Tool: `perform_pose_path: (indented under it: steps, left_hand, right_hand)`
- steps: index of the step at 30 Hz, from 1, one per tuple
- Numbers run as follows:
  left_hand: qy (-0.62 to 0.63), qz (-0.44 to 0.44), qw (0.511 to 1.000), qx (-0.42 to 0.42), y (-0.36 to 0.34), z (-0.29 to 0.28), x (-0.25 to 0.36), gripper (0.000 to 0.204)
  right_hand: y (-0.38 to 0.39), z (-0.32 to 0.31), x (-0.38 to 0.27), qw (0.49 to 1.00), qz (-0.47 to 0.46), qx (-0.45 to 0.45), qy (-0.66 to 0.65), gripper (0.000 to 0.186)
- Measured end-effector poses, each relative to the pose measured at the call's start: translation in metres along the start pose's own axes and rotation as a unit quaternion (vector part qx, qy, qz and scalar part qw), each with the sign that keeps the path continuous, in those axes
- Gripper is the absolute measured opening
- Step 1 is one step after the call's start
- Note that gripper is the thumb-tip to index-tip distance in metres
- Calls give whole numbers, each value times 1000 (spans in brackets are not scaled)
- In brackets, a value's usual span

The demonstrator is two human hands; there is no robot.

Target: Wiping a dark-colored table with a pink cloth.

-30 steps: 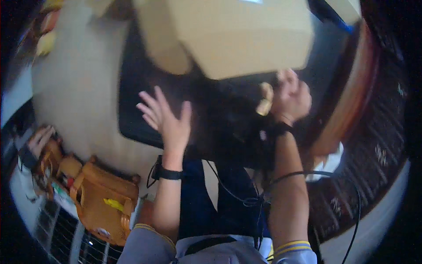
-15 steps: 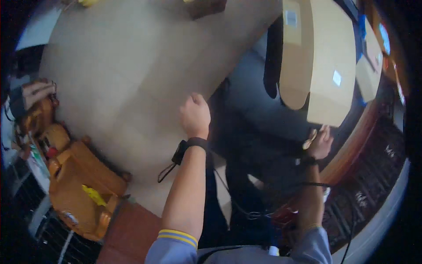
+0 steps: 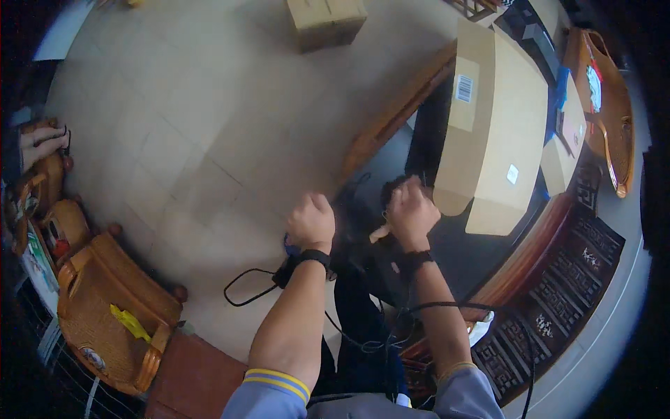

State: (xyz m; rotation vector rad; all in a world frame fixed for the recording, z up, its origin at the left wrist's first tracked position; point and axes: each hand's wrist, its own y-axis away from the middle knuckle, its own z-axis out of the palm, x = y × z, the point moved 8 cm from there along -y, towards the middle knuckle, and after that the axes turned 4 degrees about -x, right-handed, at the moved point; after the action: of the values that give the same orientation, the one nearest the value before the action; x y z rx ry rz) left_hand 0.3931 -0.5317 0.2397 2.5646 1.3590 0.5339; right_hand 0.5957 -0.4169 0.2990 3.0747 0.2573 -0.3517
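My left hand [image 3: 311,221] is closed in a fist above the tiled floor, to the left of the dark table. A small bit of blue shows beside its wrist; whatever the fingers may hold is hidden. My right hand [image 3: 413,215] is closed over the near left part of the dark table [image 3: 481,262]. A small beige piece [image 3: 379,234] sticks out beneath its fingers, and something dark shows behind them; I cannot make out either. Just right of that hand lies a large opened cardboard box [image 3: 513,133], with white labels on its flaps.
Another cardboard box [image 3: 326,24] sits on the floor ahead. A wicker chair [image 3: 122,307] with a yellow item stands at left, near a person's legs [image 3: 43,143]. A black cable [image 3: 453,304] loops across my right forearm. A carved dark wooden bench [image 3: 558,300] lies at right.
My right hand has moved left, away from the cardboard box's near edge and towards my left hand. The left hand has dropped slightly nearer to me. The view has shifted.
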Motion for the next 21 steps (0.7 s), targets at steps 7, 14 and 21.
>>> perform_pose_path:
  steps: [7,14,21]
  left_hand:
    - [-1,-14,999,-35,-4,-1,-5,31]
    - [6,16,998,-54,-3,6,-8,33]
    - [38,30,998,-48,-6,-9,-1,33]
  right_hand:
    - [-97,27,-80,991,-107,68,39,20]
    - [-168,84,-118,992,-41,-28,-117,29]
    - [-134,106,-160,926,-29,-250,-279,37]
